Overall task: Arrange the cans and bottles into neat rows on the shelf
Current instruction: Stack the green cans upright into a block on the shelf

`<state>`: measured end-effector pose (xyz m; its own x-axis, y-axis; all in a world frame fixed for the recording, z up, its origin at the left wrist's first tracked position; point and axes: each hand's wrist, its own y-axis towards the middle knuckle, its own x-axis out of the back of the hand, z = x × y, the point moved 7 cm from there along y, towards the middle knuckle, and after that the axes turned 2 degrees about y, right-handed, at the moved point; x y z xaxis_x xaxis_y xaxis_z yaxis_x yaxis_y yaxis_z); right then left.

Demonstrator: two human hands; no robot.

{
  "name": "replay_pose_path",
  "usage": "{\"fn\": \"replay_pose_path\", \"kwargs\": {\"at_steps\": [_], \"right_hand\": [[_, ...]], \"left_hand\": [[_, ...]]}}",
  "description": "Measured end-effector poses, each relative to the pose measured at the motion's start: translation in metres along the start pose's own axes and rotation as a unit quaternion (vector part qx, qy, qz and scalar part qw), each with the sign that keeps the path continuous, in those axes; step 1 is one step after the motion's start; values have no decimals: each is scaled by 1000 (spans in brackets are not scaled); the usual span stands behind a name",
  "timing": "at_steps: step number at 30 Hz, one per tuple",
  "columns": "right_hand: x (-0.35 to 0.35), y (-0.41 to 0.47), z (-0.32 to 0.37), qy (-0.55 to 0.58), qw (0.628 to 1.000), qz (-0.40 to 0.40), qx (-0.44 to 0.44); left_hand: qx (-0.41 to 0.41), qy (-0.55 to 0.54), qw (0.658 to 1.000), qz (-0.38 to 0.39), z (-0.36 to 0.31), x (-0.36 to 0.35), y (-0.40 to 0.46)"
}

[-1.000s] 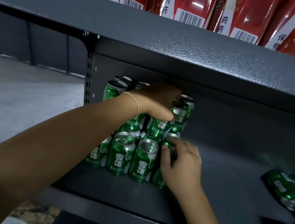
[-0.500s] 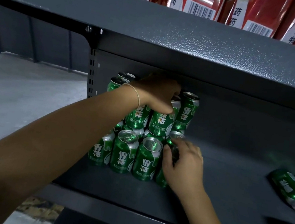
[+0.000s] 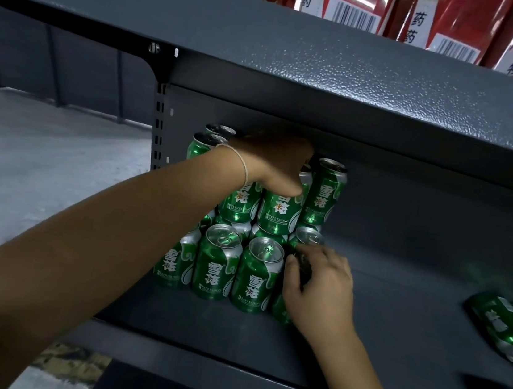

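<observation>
This is a shop, or its stockroom. Dark grey metal retail shelving (image 3: 343,85) with a slotted upright post (image 3: 156,136) fills the view. On the upper shelf stand red packages (image 3: 457,18) bearing barcode labels (image 3: 351,14) and Chinese characters. On the lower shelf, many identical green drink cans (image 3: 256,278) are stacked two tiers high on the left, with more lying on their sides at the far right (image 3: 498,321). A bare concrete floor (image 3: 42,161) lies to the left.
</observation>
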<state>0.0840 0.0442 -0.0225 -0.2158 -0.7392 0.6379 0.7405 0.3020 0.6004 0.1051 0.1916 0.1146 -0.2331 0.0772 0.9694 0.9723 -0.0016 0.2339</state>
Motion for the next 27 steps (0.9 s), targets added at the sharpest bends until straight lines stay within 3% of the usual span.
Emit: {"fn": "replay_pose_path", "kwargs": {"at_steps": [27], "right_hand": [[-4, -2, -4, 21, 1000, -5, 10]], "left_hand": [[18, -3, 1000, -10, -4, 3, -5]]}}
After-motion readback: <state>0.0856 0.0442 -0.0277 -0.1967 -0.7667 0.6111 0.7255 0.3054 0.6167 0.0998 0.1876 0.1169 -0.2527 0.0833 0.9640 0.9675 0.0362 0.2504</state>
